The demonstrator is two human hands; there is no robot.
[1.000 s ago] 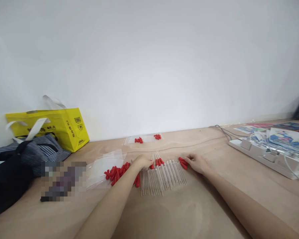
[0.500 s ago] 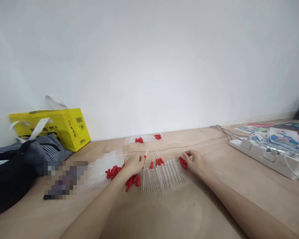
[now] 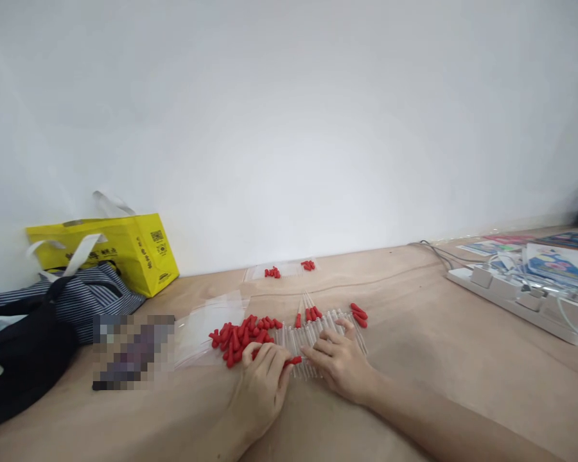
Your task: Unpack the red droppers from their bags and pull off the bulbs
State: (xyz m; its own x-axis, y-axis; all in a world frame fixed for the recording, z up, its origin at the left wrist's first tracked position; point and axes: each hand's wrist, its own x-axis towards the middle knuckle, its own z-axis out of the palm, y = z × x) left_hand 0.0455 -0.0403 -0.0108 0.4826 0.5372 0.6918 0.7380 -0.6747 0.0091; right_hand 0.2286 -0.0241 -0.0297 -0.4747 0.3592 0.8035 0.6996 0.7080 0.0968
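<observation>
My left hand is closed, with a small red rubber bulb sticking out between thumb and finger toward the right. Over a row of clear dropper tubes lies my right hand, fingers bent and thumb near the held bulb; whatever it grips is hidden. A pile of red bulbs lies left of the tubes. Beyond the row are several thin tubes fitted with red bulbs, tips pointing away. Loose red bulbs rest at the row's right end.
Clear plastic bags lie left of the pile. A bag with red bulbs and tubes is by the wall. At left stand a yellow bag, a striped bag and a black cap. A power strip and cards lie right.
Both hands have come nearer to me and closer together. The left left the bulb-fitted tubes; the right moved left from the loose bulbs onto the tube row. The view shifted slightly.
</observation>
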